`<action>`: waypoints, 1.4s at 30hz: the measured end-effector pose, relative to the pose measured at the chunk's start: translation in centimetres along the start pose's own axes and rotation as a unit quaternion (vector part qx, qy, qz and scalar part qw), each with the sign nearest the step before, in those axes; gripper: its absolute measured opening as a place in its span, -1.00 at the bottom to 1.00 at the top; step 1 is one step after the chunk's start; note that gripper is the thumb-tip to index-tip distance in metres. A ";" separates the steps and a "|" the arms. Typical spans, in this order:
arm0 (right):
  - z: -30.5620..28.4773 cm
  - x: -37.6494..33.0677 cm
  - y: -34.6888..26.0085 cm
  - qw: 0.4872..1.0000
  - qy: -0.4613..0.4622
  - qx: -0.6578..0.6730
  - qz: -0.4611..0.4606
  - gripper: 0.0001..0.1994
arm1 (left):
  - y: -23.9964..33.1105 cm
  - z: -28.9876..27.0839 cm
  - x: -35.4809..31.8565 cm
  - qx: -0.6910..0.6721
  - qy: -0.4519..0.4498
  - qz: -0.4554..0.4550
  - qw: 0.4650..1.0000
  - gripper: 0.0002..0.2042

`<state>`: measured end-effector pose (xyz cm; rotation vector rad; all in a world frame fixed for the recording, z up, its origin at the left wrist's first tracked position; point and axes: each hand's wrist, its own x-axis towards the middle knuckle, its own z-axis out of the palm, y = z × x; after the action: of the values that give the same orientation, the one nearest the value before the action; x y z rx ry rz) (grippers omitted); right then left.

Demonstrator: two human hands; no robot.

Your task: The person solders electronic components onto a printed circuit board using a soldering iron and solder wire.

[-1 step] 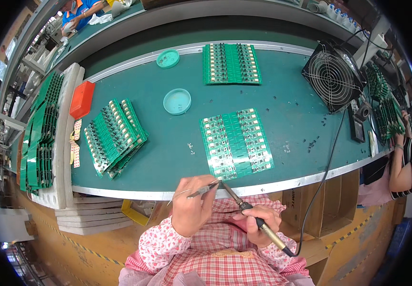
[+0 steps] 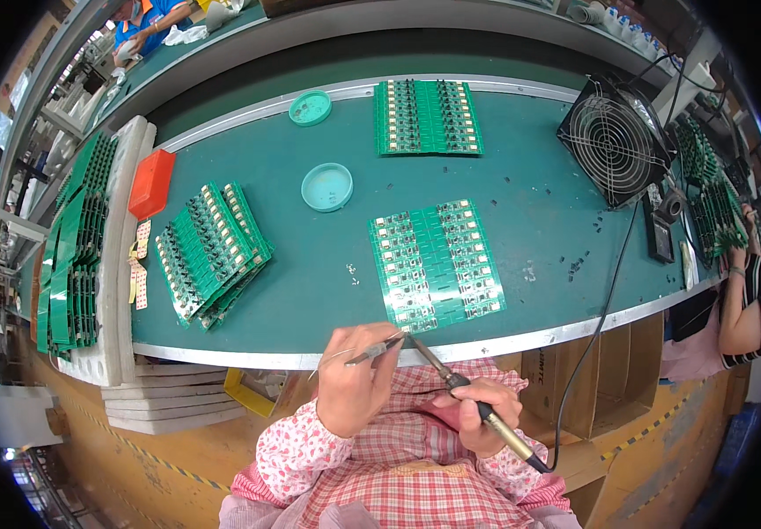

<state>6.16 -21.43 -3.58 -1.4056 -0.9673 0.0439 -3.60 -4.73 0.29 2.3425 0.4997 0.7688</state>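
Observation:
A green circuit board panel (image 2: 438,260) with rows of small parts lies flat on the bench in front of me. At its near left corner my left hand (image 2: 349,375) is closed on tweezers (image 2: 373,351), their tips by the board's edge. A thin pale wire-like piece also sticks out from these fingers. My right hand (image 2: 490,410) grips a soldering iron (image 2: 477,401), whose tip meets the same corner beside the tweezers. Whether the tips touch a part there is too small to tell.
Stacked circuit boards (image 2: 208,256) lie left; another panel stack (image 2: 429,119) is behind. Two round teal dishes (image 2: 327,188) (image 2: 311,108), a red box (image 2: 151,183) and a black fan (image 2: 616,145) stand around. Loose black parts (image 2: 576,264) are scattered right. The iron's cord (image 2: 605,322) crosses the front edge.

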 end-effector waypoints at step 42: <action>1.0 5.7 -0.9 0.923 0.194 -0.216 0.253 -0.60 | -3.2 -2.9 2.3 -0.175 -0.153 -0.069 0.970 -0.80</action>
<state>8.73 -17.66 0.15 -1.9567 -0.2685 -0.0673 -4.18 0.16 0.98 2.0212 0.3548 0.3828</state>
